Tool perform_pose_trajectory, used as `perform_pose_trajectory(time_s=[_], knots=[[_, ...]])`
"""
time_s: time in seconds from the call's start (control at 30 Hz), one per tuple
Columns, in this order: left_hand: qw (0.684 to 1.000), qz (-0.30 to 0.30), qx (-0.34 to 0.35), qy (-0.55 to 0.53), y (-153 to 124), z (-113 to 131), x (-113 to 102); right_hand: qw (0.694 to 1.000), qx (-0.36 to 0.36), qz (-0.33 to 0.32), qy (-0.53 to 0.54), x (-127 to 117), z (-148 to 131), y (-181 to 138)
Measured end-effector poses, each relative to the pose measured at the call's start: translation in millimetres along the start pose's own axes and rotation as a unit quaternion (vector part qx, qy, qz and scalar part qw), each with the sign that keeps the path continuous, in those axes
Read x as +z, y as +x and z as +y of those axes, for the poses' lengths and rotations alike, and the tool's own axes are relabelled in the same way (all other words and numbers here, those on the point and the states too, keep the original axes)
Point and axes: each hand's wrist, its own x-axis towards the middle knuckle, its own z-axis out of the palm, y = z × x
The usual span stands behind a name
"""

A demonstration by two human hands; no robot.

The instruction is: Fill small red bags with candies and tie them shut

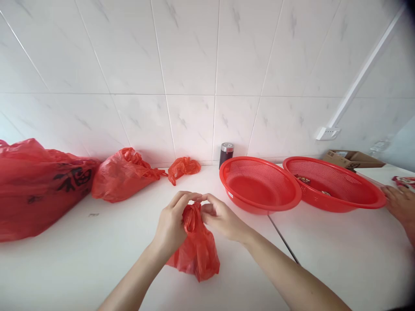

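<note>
A small red plastic bag (pixel 201 250) lies on the white table in front of me, its top gathered and twisted. My left hand (pixel 173 218) grips the gathered top from the left, fingers curled over it. From the other side my right hand (pixel 223 216) pinches at the same top, its fingertips meeting those of the left hand. What the bag contains is hidden. Just beyond my hands lies a crumpled red bag (pixel 183 168), near the wall.
On the left stand a large full red bag (pixel 35 190) with black print and a smaller red bag (pixel 119 175). To the right are two red baskets (pixel 259 205) (pixel 337 201), a dark jar (pixel 226 153), a cardboard box (pixel 353 159) and another person's hand (pixel 400 203).
</note>
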Motion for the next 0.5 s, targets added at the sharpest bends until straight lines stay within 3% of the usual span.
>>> perform_pose_trajectory(time_s=[0.07,0.17,0.23,0.3,0.43,0.5], knots=[[1.0,-0.009,-0.006,0.004,-2.5,-0.3,-0.7,0.999,-0.01,0.012,0.04,3.2,2.3,2.6],[0.999,-0.033,-0.034,0.002,-6.9,0.8,-3.6,0.976,-0.091,0.183,0.079,1.6,1.7,7.9],[0.997,-0.046,-0.065,-0.022,-10.2,2.6,-6.3,0.957,-0.122,0.253,0.068,-1.1,0.8,9.2],[0.992,-0.043,-0.104,-0.053,-13.2,4.9,-8.7,0.964,-0.107,0.237,0.056,-1.3,2.6,7.6],[0.985,-0.012,-0.144,-0.097,-17.6,8.2,-8.5,0.992,-0.011,0.102,0.073,7.9,12.8,2.4],[0.982,-0.022,-0.15,-0.112,-20.1,7.8,-5.8,0.992,-0.01,0.082,0.093,13.8,16.5,2.0]])
